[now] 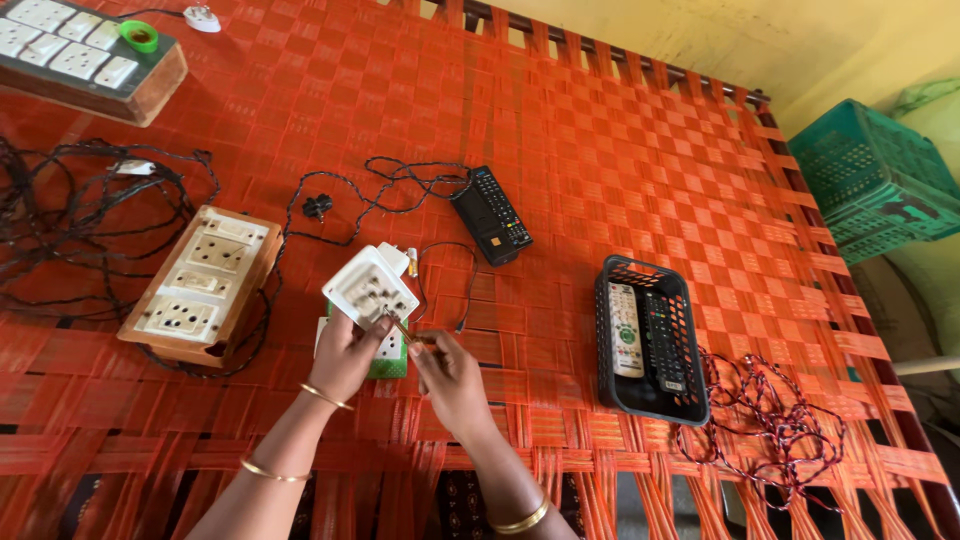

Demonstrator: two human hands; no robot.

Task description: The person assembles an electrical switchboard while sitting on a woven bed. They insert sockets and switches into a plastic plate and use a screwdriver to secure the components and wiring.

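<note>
**Two hands on a white socket box**

We grip the socket box (370, 284) in our left hand (345, 355), fingers wrapped around its near edge, tilted up over the woven orange cot (620, 150). Our right hand (450, 378) pinches a screwdriver (403, 331), its tip at the box's face. Left lies a wooden switchboard (203, 286); right, a black basket (652, 340) with remotes.

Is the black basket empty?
No, the black basket on the orange woven cot holds two remote controls lying side by side, one light and one dark.
</note>
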